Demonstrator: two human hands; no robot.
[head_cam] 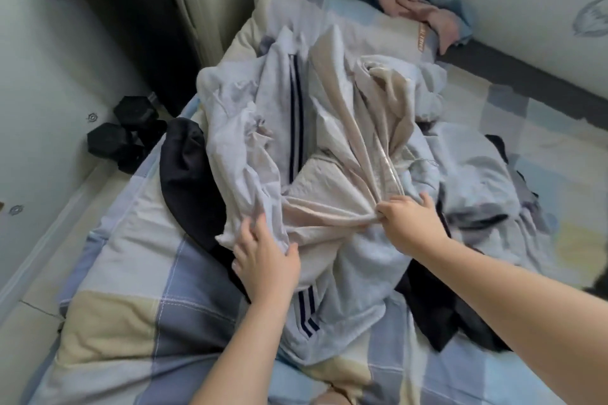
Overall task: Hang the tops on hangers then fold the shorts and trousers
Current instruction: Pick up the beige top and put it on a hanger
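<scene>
Fingers of the right hand are pinching a bunched beige garment atop the clothes pile on the bed; the left hand is resting spread, relaxed fingers on a grey striped garment just left of it.

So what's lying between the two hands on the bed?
A bunched stretch of beige garment, which the right hand pinches; the left hand rests on a light grey garment with navy stripes beside it. The head view shows this.
</scene>
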